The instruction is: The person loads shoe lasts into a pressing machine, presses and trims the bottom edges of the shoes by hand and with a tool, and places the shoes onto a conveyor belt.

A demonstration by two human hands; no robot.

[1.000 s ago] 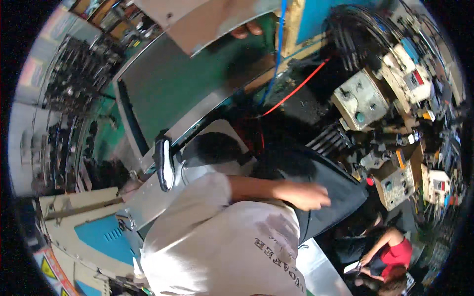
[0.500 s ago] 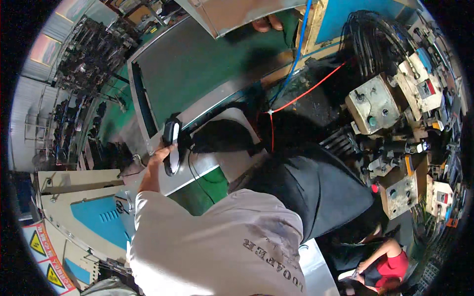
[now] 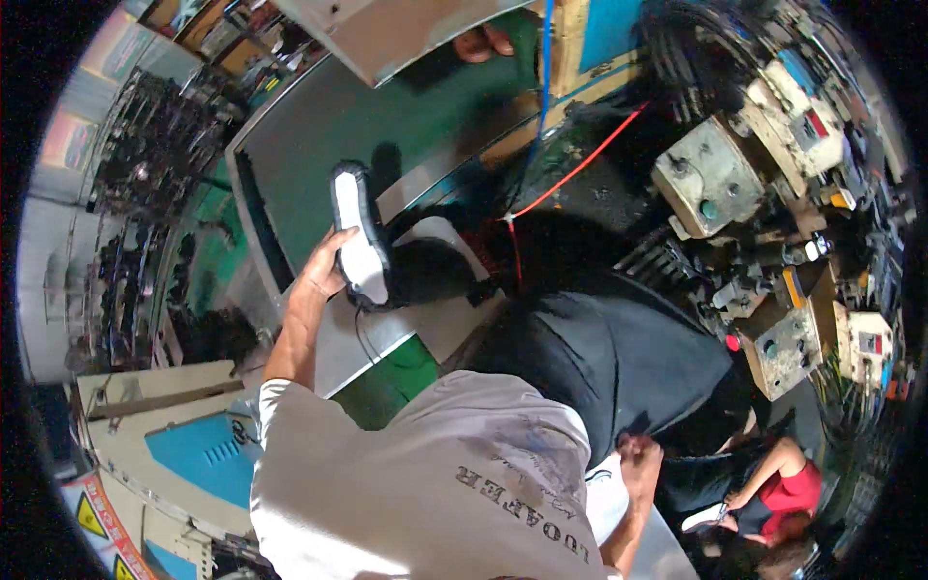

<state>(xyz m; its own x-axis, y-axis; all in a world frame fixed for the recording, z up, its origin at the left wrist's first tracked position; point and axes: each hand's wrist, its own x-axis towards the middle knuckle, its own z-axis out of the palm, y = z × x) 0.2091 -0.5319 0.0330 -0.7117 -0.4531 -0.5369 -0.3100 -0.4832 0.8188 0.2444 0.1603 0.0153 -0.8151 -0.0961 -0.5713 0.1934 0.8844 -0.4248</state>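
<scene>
The left hand (image 3: 324, 274) grips a shoe (image 3: 358, 237) by its side, fingers wrapped round the black upper, and holds it sole-up so the white sole faces the camera. The shoe hangs in the air above the near edge of the grey-green worktop (image 3: 319, 126), just beside a dark rounded machine part (image 3: 430, 271) that stands at that edge. The right hand (image 3: 640, 454) is down low beside the black apron (image 3: 609, 358), closed into a loose fist; whether it holds anything I cannot tell. At the far edge of the worktop another person's hand (image 3: 480, 41) rests under a tilted metal sheet (image 3: 387, 29). A red hose (image 3: 580, 164) runs across the dark bench to the right, towards beige control boxes (image 3: 706, 179). The step in hand looks like inspecting or carrying the shoe between stations. The next move seems to call for a steady turn of the wrist and a clear spot on the worktop or the machine part to set the shoe on, with the right hand free to help.
</scene>
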